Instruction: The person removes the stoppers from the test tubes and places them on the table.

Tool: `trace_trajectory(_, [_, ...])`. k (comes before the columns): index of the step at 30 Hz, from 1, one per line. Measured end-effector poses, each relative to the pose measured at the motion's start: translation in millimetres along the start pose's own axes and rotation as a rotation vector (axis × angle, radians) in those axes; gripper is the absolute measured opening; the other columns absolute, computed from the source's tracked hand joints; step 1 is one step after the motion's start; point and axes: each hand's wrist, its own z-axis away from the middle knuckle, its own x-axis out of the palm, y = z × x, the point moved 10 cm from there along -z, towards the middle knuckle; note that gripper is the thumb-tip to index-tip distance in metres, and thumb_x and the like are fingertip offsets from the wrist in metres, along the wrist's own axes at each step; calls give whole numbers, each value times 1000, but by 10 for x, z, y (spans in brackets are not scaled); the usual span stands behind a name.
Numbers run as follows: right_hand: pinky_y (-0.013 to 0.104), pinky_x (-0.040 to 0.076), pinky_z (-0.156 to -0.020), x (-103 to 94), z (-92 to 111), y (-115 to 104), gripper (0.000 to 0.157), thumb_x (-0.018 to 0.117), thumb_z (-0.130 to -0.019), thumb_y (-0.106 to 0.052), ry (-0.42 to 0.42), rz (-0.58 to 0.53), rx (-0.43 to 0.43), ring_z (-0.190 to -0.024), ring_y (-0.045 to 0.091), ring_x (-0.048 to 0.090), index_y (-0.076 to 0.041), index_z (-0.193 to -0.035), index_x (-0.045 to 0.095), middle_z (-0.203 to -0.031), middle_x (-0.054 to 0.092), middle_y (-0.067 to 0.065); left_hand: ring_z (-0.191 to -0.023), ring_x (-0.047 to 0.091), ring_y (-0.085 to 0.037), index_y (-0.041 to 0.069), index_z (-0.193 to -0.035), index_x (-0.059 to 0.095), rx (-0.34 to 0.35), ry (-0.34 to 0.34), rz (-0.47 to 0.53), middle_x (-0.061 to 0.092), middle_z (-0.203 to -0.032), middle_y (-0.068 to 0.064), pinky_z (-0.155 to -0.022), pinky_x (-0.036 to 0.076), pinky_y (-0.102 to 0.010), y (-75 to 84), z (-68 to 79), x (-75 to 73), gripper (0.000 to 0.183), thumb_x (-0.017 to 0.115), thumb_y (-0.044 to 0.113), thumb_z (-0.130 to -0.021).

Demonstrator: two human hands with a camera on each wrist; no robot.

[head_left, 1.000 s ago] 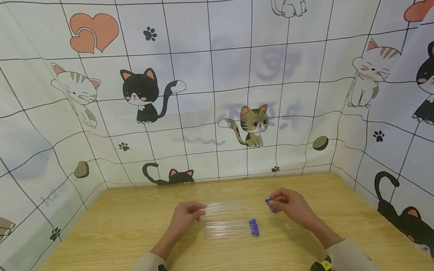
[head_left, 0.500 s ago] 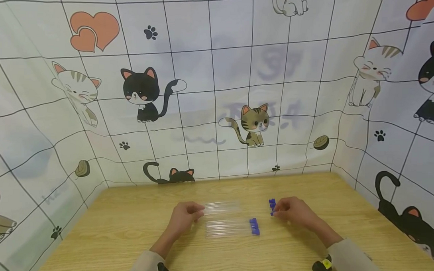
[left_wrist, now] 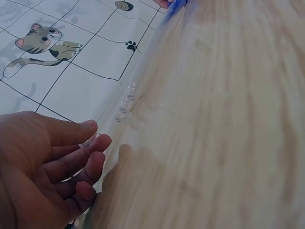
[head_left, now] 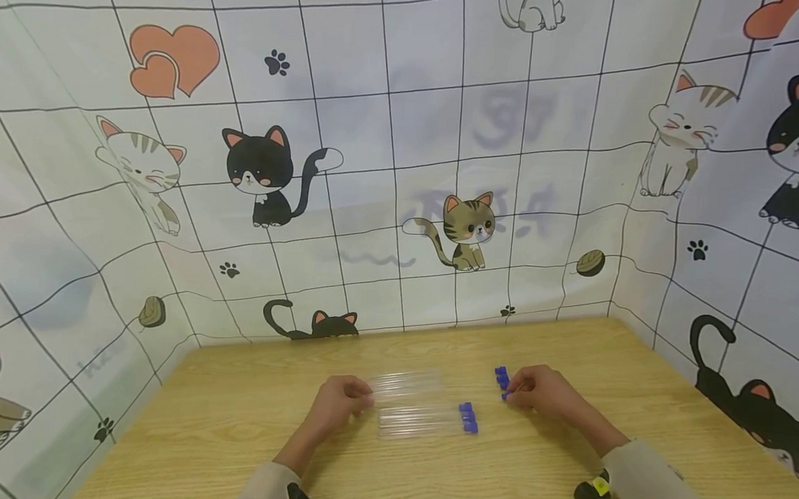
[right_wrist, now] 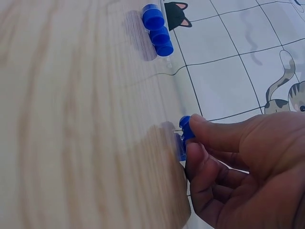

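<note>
My left hand (head_left: 341, 403) pinches the left end of the farther row of clear test tubes (head_left: 406, 383) between thumb and fingertips; how many it grips I cannot tell. In the left wrist view, a clear tube end (left_wrist: 86, 143) shows at the fingertips. Closer to me lies a second row of clear test tubes (head_left: 416, 421), with blue caps (head_left: 469, 418) at its right end. Beyond the farther row's right end, my right hand (head_left: 543, 390) pinches a small blue cap (right_wrist: 186, 125) at the near end of a short line of blue caps (head_left: 502, 376). Its fingers partly hide them.
Everything lies on a wooden table (head_left: 235, 420). A white sheet with grid lines and cartoon cats (head_left: 403, 147) hangs behind the table and along both sides. Dark wrist devices (head_left: 592, 495) sit at both sleeves.
My right hand has moved slightly toward me and to the right, from over the blue caps to their near end. My left hand and the farther tubes have shifted slightly left.
</note>
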Motion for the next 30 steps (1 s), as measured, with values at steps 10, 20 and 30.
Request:
trace_trajectory(10, [29,44,-55,-31,3,42,15,69,-77,-14,33,0,19,-66,17,52,-5,-87,62,-75,58,4,-61,54,-16,3,-83,66,37,26,-111,61,-76,-5,-51,44,-30,-11,-9,-51,11,68,11,-77])
trace_trajectory(20, [29,44,-56,-35,-7,83,17,69,-77,-15,31,11,25,-68,15,53,-6,-91,62,-78,58,3,-59,48,-13,4,-81,66,24,38,-166,58,-69,-4,-52,40,-28,-34,-7,-60,11,71,9,-73])
trace_trajectory(30, [30,45,-56,-41,-21,99,18,69,-77,-13,50,-11,54,-66,16,54,-6,-91,62,-77,58,4,-59,47,-14,4,-85,65,62,52,-162,57,-70,-6,-50,40,-28,-28,-12,-70,11,70,8,-75])
